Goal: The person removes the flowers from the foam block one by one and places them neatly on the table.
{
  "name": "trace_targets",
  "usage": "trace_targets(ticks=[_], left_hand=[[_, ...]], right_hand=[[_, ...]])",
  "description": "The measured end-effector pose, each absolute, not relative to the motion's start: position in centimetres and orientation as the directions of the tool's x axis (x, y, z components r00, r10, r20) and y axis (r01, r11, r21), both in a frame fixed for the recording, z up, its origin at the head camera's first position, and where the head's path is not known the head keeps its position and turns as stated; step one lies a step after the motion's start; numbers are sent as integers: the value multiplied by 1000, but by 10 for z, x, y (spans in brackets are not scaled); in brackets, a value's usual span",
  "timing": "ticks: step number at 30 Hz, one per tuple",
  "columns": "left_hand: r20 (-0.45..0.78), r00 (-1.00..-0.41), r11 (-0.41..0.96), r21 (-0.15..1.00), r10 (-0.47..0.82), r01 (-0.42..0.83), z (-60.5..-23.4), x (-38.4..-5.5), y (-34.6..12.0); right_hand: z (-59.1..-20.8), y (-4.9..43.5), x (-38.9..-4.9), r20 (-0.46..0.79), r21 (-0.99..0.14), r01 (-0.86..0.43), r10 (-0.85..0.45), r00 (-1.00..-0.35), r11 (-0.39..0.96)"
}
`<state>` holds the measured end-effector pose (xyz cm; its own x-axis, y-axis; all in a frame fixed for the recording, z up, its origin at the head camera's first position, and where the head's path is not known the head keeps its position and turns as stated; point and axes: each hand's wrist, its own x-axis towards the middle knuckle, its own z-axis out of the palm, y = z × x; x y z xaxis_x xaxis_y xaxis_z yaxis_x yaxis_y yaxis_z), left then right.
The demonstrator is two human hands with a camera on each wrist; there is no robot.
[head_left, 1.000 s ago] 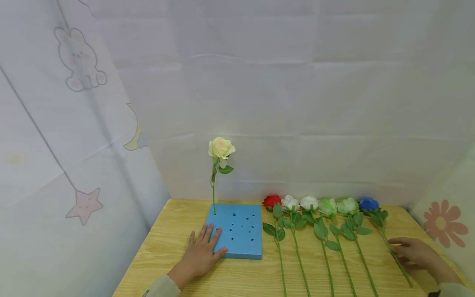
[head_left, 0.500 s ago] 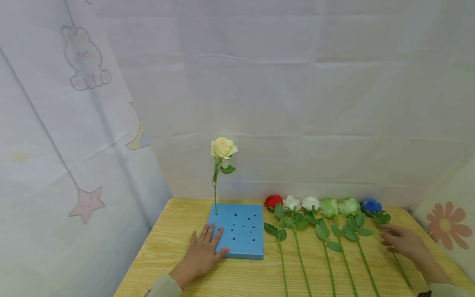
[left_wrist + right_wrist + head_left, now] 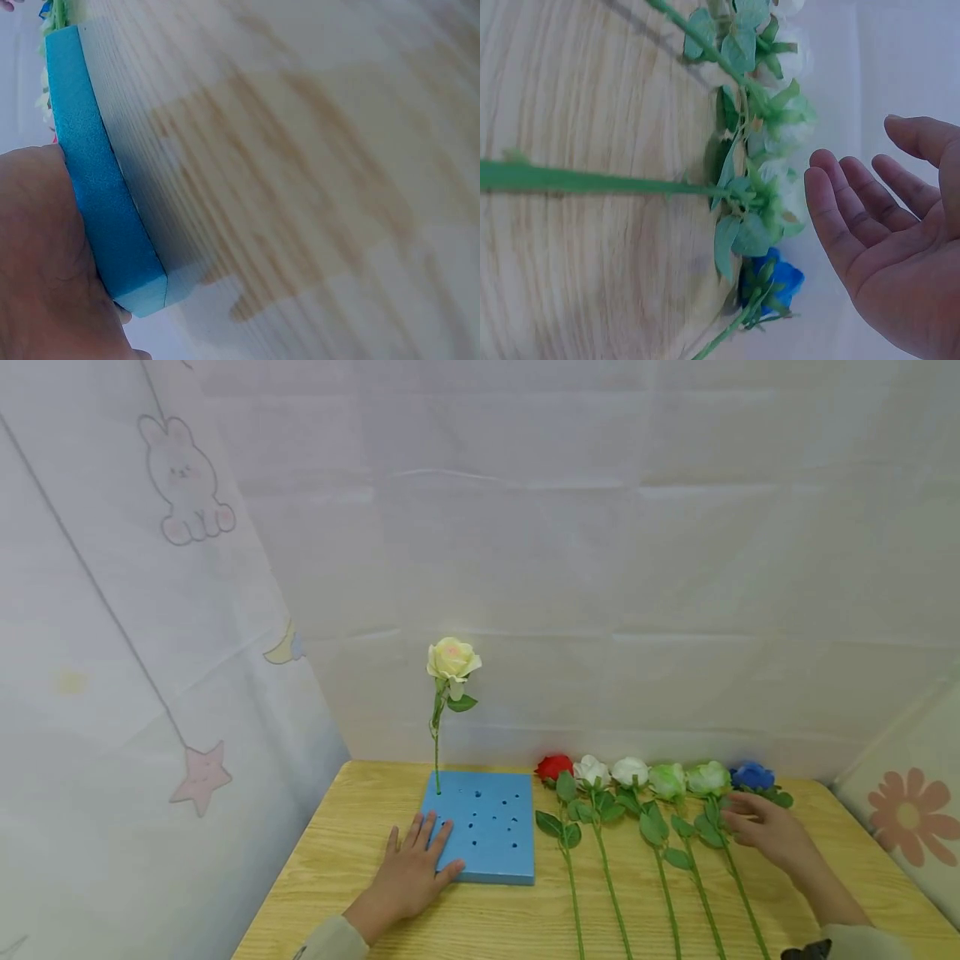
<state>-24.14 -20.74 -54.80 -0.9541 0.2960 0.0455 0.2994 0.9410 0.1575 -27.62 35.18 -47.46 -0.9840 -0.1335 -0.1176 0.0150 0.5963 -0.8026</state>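
My left hand (image 3: 408,872) rests with spread fingers on the left side of a blue foam block (image 3: 495,856) dotted with holes. In the left wrist view the block's side (image 3: 101,172) shows against the hand. An artificial pale yellow rose (image 3: 453,660) stands upright in the block's back left hole. My right hand (image 3: 776,839) hovers by the right-hand green-white rose (image 3: 708,778), overlapping the blue rose's leaves and hiding its stem in the head view. From the right wrist, its fingers (image 3: 832,217) are loosely bent with nothing between them.
Left of the green-white rose lie another green-white rose (image 3: 667,782), two white roses (image 3: 629,771) and a red rose (image 3: 555,767), stems toward the front. The blue rose (image 3: 752,775) lies rightmost. A pale cloth wall (image 3: 637,568) rises behind the wooden table (image 3: 330,827).
My right hand has moved left and back from beside the blue rose's stem toward the right-hand green-white rose. My left hand stays on the block. The head view has shifted slightly.
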Motion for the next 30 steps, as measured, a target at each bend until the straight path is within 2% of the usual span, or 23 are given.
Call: trace_targets(ticks=[8,30], left_hand=[[39,-955,941,162,295,297,-544,-239,-206],[23,-955,943,155,296,296,-545,-240,-207]], right_hand=[[-470,331,-280,-47,-809,-62,-169,-985,585],[-469,261,-300,16,-860,-125,-219,-975,495]])
